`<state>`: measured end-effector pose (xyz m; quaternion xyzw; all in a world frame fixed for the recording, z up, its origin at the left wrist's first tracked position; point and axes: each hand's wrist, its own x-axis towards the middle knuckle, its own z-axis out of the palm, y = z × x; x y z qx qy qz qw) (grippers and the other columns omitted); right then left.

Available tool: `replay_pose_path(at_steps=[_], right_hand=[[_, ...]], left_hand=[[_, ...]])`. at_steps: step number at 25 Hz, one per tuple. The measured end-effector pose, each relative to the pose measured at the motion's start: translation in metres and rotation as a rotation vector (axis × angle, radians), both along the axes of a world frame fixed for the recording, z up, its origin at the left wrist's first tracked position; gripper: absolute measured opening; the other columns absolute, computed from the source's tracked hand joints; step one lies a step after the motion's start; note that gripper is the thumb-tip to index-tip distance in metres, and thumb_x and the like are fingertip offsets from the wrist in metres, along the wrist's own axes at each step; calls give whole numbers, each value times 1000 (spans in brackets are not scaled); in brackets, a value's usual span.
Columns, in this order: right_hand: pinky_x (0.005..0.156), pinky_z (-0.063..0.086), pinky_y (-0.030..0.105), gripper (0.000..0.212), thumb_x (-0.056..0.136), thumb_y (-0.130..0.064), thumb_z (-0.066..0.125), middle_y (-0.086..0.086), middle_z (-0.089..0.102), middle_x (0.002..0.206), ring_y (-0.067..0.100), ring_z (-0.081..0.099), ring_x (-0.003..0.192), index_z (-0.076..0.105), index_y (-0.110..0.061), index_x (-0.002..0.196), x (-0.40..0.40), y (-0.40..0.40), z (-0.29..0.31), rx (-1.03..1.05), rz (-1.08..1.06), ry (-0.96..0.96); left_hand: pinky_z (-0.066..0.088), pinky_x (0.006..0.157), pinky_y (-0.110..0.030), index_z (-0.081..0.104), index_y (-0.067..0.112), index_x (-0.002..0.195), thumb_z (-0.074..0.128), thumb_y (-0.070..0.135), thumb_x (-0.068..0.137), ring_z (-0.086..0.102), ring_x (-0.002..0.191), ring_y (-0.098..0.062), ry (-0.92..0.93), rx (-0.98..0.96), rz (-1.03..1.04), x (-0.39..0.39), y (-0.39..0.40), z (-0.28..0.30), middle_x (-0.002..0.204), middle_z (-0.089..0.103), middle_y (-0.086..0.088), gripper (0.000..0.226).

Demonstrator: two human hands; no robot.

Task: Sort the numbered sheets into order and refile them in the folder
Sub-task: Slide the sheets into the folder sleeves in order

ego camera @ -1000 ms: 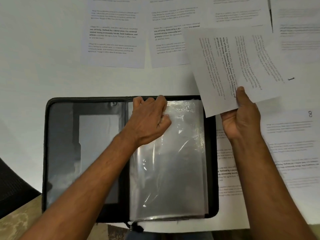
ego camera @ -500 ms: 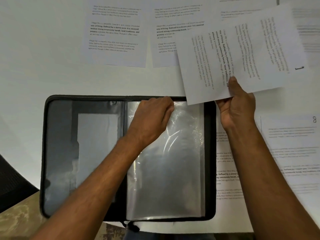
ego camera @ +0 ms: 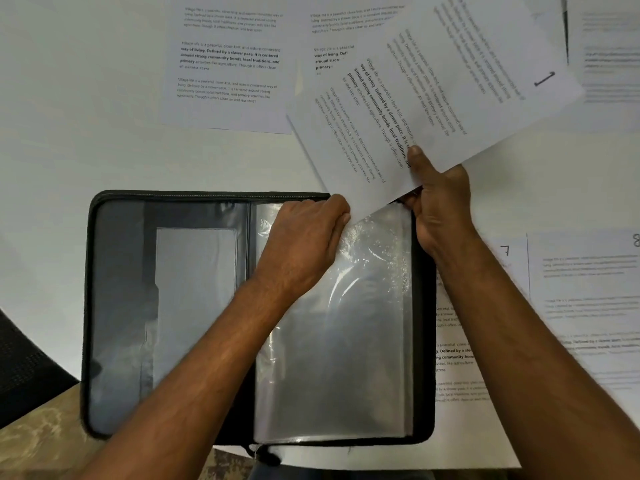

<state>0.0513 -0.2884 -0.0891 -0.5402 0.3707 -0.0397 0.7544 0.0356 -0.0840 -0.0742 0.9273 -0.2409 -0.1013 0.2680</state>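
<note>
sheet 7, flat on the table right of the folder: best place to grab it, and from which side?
Take sheet 7 at its top right corner, by the number, coming from the far side. That corner is the bare part: the right hand and forearm cross its left and lower parts, and the folder hides its left edge. It lies flat, with sheet 8 along its right edge, so probably lift the corner before pinching.

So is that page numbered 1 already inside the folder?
Not yet. Sheet 1 is held above the folder by the right hand; its corner just reaches the plastic sleeve.

one folder [ego camera: 117, 306], six sheets [ego camera: 433, 98]
</note>
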Motion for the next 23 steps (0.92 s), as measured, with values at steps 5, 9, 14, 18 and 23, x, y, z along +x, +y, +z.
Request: replay_pose_path(at_steps=[5,9,14,18,23], right_hand=[[91,62,43,42,98,-15,71,3,76,121,22,74,109,61,-10,138,2,-6,-2,-18,156,3],[80,61,32,38,97,-13,70,0,76,121,19,74,108,62,-15,134,4,-14,0,-25,314,1],[87,62,40,38,97,-14,70,2,75,123,22,74,109,63,-14,134,13,-22,-2,-58,483,31],[95,59,52,32,96,-20,72,1,76,121,24,74,108,67,-21,127,18,-25,-6,-157,619,45],[82,64,42,37,95,-20,72,1,77,119,25,75,107,67,-17,132,24,-35,-4,-132,672,54]], left_hand=[[41,79,-39,58,18,97,43,27,109,50,71,-18,-17,10,28,3,-1,-2,78,56,5,21],[26,88,-33,62,22,104,44,30,109,49,87,-16,-9,2,75,0,-4,-4,92,56,5,20],[27,90,-37,62,27,104,46,34,108,52,92,-14,59,-45,97,6,1,-4,94,57,11,18],[21,89,-36,60,32,106,44,39,108,51,94,-8,169,-72,150,15,18,-3,93,59,15,18],[17,85,-38,57,34,93,37,46,104,49,92,-11,145,60,132,27,48,-2,84,54,17,26]])
